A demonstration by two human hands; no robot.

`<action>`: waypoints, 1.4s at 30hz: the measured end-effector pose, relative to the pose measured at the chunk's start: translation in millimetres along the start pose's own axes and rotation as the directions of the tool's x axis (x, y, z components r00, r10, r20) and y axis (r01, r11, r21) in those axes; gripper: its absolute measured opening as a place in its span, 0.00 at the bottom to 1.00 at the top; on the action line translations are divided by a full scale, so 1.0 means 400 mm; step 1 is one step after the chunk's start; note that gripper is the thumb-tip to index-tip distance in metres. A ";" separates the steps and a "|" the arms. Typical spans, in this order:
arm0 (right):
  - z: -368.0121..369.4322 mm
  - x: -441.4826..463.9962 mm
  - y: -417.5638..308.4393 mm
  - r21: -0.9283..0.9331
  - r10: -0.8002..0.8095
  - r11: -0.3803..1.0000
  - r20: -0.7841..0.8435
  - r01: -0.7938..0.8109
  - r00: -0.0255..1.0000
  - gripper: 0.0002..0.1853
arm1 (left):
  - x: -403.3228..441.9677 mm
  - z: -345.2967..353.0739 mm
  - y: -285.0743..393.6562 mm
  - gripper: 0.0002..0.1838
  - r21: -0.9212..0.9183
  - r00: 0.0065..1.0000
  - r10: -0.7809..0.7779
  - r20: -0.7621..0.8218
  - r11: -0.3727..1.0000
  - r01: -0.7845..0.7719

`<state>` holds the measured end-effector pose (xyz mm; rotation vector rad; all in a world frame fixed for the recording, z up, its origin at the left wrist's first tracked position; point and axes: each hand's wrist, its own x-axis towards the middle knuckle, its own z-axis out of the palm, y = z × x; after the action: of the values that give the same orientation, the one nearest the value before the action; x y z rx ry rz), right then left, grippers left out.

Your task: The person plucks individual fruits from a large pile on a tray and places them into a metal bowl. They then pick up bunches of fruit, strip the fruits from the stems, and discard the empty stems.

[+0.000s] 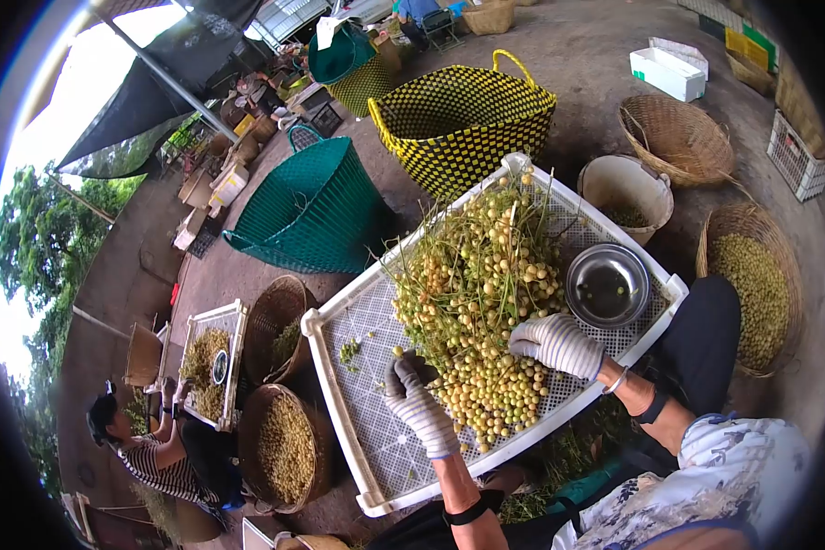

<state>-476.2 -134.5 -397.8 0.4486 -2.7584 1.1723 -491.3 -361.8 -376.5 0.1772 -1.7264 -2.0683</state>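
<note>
A white perforated tray (pixel 376 458) lies across my lap, with a heap of small round yellow-green fruits on stems (pixel 486 266) on it. Loose fruits (pixel 495 394) gather at the heap's near edge. My left hand (pixel 417 403), in a striped glove with dark fingertips, is at the heap's left side; its fingers are bent near a single fruit, and whether they grip it is unclear. My right hand (pixel 559 346), gloved too, has its fingers together at the heap's right edge; anything between them is hidden. Just above it sits a metal bowl (pixel 608 286) with a few fruits inside.
Beyond the tray stand a yellow-black basket (pixel 467 119), a green basket (pixel 312 206) and a white bucket (pixel 626 197). Fruit-filled wicker baskets flank me at right (pixel 752 293) and left (pixel 286 449). Another person (pixel 160 449) works at a tray on the left.
</note>
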 end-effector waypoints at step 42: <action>-0.058 -0.019 0.158 -0.492 -0.079 0.867 -0.286 -0.076 0.955 0.07 | -0.196 -0.032 0.027 0.14 0.227 0.871 -0.459 0.174 0.880 0.418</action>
<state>-489.1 -74.7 -426.5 0.1916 -2.6405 0.4322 -413.9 -342.8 -382.9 0.4497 -2.1819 -2.3131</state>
